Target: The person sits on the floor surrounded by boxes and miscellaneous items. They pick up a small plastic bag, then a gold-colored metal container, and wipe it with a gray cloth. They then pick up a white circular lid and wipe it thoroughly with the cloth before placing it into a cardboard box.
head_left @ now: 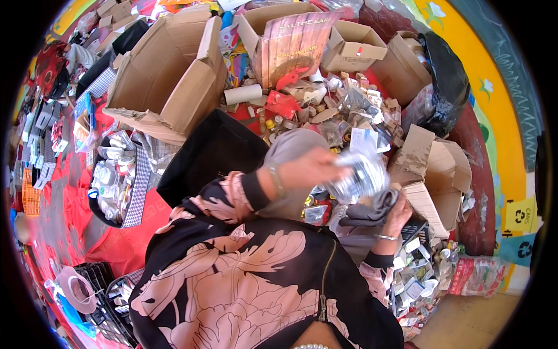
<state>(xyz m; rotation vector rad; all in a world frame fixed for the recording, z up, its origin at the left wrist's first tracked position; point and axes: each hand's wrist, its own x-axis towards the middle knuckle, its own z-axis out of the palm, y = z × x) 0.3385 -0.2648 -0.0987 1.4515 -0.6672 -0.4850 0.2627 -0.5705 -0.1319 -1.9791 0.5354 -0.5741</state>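
Observation:
My left hand (325,166) is closed on a shiny clear-and-silver item (359,177), round in outline and smeared by motion, so its kind cannot be told. Close by on the right, my right hand (398,215) grips a folded dark grey cloth (375,209). The shiny item is just above the cloth; whether the two touch is unclear. Beneath both hands are my legs in grey trousers (296,145). Past them spreads a heap of mixed small packages, jars and caps (325,113).
Large open cardboard box (157,75) far left, with a black bin (212,151) before it. A checked basket (136,186) of containers sits left. At right stand another open box (439,168) and a crate of small packages (421,273). A black bag (444,81) lies far right.

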